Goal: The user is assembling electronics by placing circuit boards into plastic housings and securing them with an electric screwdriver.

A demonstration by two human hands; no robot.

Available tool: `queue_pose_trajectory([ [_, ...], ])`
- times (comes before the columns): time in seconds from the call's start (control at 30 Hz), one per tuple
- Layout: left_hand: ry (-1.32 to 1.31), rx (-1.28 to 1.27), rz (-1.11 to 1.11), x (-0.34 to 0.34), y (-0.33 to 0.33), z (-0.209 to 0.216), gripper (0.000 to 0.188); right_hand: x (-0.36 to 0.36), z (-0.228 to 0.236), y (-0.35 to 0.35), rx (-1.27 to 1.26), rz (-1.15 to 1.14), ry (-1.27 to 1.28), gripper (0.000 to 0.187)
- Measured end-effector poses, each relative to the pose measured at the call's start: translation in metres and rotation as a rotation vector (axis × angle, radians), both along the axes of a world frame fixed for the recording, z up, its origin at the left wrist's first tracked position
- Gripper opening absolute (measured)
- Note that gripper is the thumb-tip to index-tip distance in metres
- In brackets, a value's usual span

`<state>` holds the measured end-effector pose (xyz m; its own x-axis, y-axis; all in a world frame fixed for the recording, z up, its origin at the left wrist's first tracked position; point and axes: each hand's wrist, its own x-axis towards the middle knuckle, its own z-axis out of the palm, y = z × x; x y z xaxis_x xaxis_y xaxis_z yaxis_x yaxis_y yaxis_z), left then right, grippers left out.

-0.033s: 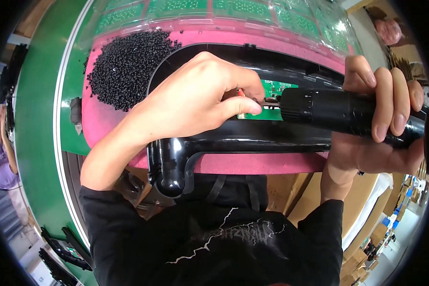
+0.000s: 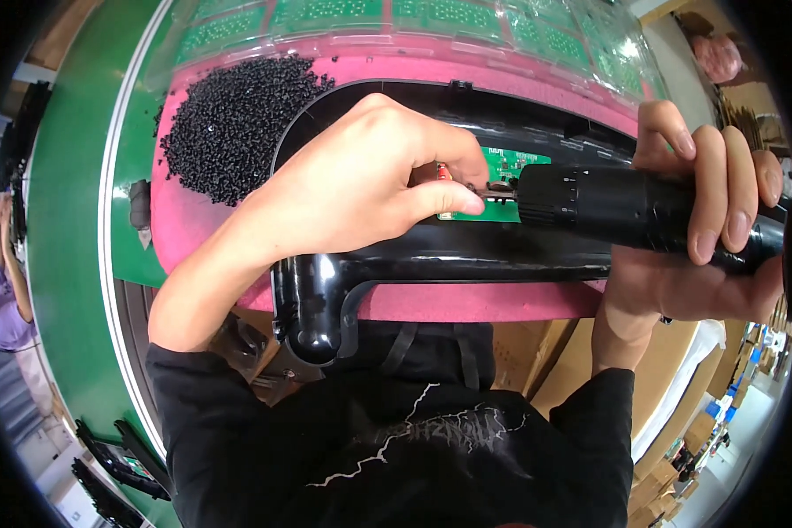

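Observation:
My left hand (image 2: 374,172) is closed in a pinch, thumb against forefinger, over a green circuit board (image 2: 528,161). Something small and dark shows at its fingertips, too small to name. The bit of a black electric screwdriver (image 2: 590,204) points left and meets those fingertips. Around the screwdriver's body wraps my right hand (image 2: 717,189). The board sits inside a long, glossy black plastic housing (image 2: 484,255), open side up, partly hidden under both hands. To its left lies a heap of small black screws (image 2: 238,123).
Under the housing is a pink mat (image 2: 484,302) on a green table (image 2: 75,255). Clear plastic trays (image 2: 343,40) with green circuit boards stand at the back. A dark tool (image 2: 141,209) lies left of the mat. Another person (image 2: 13,304) is at the far left.

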<state>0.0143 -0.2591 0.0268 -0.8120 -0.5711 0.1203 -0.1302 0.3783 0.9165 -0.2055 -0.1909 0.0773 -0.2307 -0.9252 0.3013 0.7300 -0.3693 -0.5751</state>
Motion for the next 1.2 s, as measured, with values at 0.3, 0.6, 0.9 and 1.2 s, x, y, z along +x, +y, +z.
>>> queue_pose_trajectory([
  [0.3, 0.029, -0.023, 0.363, 0.005, -0.001, -0.001, 0.013, 0.008, -0.025, -0.013, -0.070, 0.001, 0.361, 0.040],
  [0.6, -0.183, -0.061, 0.377, 0.022, 0.000, 0.014, 0.034, 0.016, -0.028, -0.016, -0.104, 0.127, 0.519, 0.039],
  [0.9, -0.118, -0.282, 0.316, 0.031, 0.003, -0.004, 0.017, 0.053, -0.016, -0.038, -0.015, 0.240, 0.780, 0.033],
  [1.2, -0.264, -0.338, 0.278, 0.036, 0.010, 0.006, 0.017, 0.067, -0.009, -0.042, 0.009, 0.328, 0.776, 0.027],
])
